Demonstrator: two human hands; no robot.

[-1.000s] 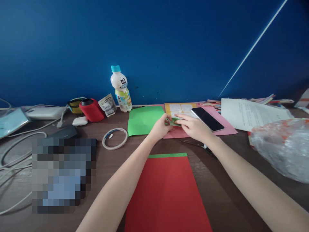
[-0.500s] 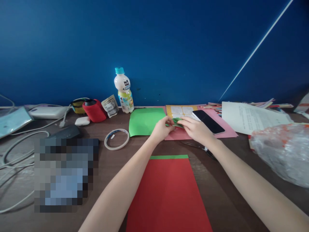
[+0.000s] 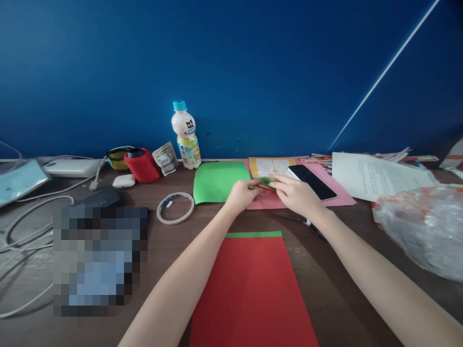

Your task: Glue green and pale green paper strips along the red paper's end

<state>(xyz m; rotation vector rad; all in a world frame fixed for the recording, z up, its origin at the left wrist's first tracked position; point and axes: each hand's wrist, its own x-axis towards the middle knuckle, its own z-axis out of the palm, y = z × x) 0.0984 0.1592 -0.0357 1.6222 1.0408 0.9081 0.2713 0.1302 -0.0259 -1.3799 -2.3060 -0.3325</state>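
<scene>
Over the pink paper (image 3: 340,193), my left hand (image 3: 243,195) and my right hand (image 3: 297,193) hold a small piece of green paper (image 3: 266,181) between them. The fingers of each hand are closed on it, the left pinching its left end and the right its right side; parts of the piece are hidden by the fingers. Just left of my left hand lies a larger green sheet (image 3: 219,180). A black phone (image 3: 313,182) rests beyond my right hand, next to a yellow-bordered sheet (image 3: 273,166). Between my forearms is a red sheet (image 3: 253,289) with a green strip along its far edge.
Scissors (image 3: 314,230) lie beneath my right wrist. A ring of tubing (image 3: 175,222), a bottle (image 3: 186,137), a red pouch (image 3: 142,166) and cables (image 3: 21,241) are to the left. On the right are a printed paper (image 3: 376,178) and crumpled clear plastic (image 3: 423,231).
My left hand has shifted very slightly, and its fingers lie lower and flatter against the small green piece. The right fingers have also moved a little; both hands stay on the piece.
</scene>
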